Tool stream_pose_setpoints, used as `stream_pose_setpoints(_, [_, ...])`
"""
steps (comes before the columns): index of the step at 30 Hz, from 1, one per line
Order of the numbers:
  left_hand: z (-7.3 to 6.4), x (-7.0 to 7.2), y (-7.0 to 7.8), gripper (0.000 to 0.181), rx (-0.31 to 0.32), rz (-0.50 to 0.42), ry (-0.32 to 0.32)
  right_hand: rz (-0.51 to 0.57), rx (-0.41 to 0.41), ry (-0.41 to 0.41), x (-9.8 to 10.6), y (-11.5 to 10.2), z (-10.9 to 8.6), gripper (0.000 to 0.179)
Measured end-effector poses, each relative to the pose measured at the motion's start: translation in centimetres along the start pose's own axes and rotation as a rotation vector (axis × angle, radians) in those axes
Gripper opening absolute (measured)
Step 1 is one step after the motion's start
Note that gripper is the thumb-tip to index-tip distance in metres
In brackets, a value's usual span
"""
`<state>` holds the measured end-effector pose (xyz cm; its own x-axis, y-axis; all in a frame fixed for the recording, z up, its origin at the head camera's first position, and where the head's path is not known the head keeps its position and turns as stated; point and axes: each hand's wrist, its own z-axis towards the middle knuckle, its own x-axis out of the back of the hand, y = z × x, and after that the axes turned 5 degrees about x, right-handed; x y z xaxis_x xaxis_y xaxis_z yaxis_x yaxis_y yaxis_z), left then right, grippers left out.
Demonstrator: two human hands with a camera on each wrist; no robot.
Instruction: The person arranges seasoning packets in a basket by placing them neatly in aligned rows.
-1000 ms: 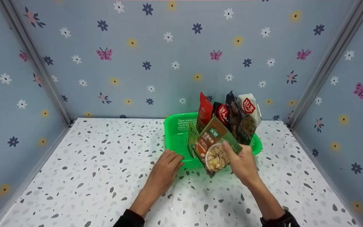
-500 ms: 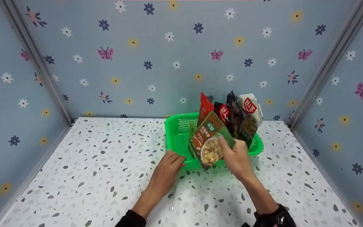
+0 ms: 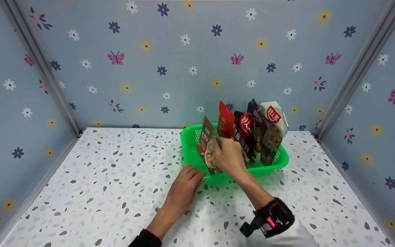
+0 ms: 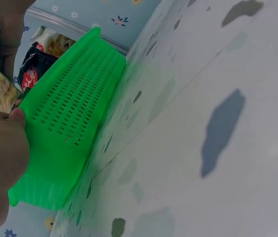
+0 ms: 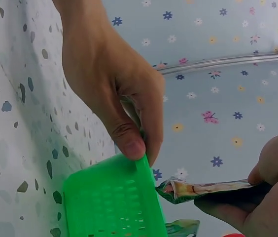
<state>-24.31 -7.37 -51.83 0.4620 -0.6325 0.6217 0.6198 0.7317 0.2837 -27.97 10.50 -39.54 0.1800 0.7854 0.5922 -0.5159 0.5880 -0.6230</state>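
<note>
My left hand (image 3: pixel 183 185) holds the front left corner of a green plastic basket (image 3: pixel 259 171). In the right wrist view its thumb and fingers pinch the basket rim (image 5: pixel 146 180). My right hand (image 3: pixel 230 156) grips the edge of a brown-and-green food packet (image 3: pixel 205 137) with a bowl of food printed on it. This packet stands tilted inside the basket's left part, its lower end close behind the front wall. Part of the packet is hidden by the right hand. Seen from the right wrist, a second green packet (image 5: pixel 183 227) shows beyond the rim.
Upright in the basket's right part are a red pouch (image 3: pixel 225 120), dark pouches with one red label (image 3: pixel 244 124), and a white-topped pouch (image 3: pixel 273 115). The basket stands on a speckled white table (image 3: pixel 115 178), before a flowered blue back wall (image 3: pixel 183 75).
My right hand has moved left with the brown-and-green packet, from over the basket's front edge into its left part, turning the packet more upright. The left hand stays at the corner.
</note>
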Motion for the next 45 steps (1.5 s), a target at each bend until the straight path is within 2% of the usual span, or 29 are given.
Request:
stream_pose_setpoints(4, [0.0,-0.2,0.0,0.015,-0.017,0.002,0.009,-0.041,-0.019,-0.031,-1.8,0.3,0.8,0.051])
stream_pose_setpoints(12, [0.0,-0.2,0.4,0.01,-0.013,0.038,-0.011,-0.123,-0.122,-0.123,-4.4,1.5,1.2,0.056])
stream_pose_setpoints(17, [0.0,-0.3,0.4,0.01,-0.019,0.064,-0.024,-0.172,-0.085,-0.146,-5.3,2.6,0.8,0.055])
stream_pose_setpoints(18, [0.0,-0.3,0.4,0.009,-0.022,0.066,-0.024,-0.176,-0.051,-0.138,-5.8,3.9,0.8,0.055])
stream_pose_setpoints(24, [0.1,-0.2,0.3,0.01,-0.02,0.069,-0.011,-0.215,-0.053,-0.174,-6.0,3.8,0.6,0.056])
stream_pose_setpoints(25, [0.0,-0.2,0.2,0.01,-0.017,0.069,-0.014,-0.226,-0.085,-0.189,-5.6,2.5,0.6,0.056])
stream_pose_setpoints(28, [0.0,-0.2,0.2,0.01,-0.01,0.066,-0.023,-0.243,-0.089,-0.172,-5.8,2.7,0.5,0.056])
stream_pose_setpoints(31, [0.0,-0.1,0.2,0.01,-0.006,0.065,-0.027,-0.235,-0.06,-0.117,-6.3,3.3,0.4,0.057])
stream_pose_setpoints(34, [0.0,-0.1,0.2,0.01,-0.009,0.058,-0.022,-0.29,0.007,-0.065,-7.4,5.3,0.3,0.058])
stream_pose_setpoints(37, [0.1,-0.1,0.2,0.01,-0.014,0.052,-0.015,-0.325,0.042,-0.049,-7.9,6.3,0.3,0.056])
stream_pose_setpoints(43, [0.1,0.1,0.3,0.011,0.0,0.051,-0.022,-0.246,0.019,-0.075,-6.7,4.3,0.1,0.053])
stream_pose_setpoints(45, [0.1,0.1,0.3,0.011,0.0,0.054,-0.023,-0.266,0.008,-0.087,-6.5,4.0,0.1,0.054])
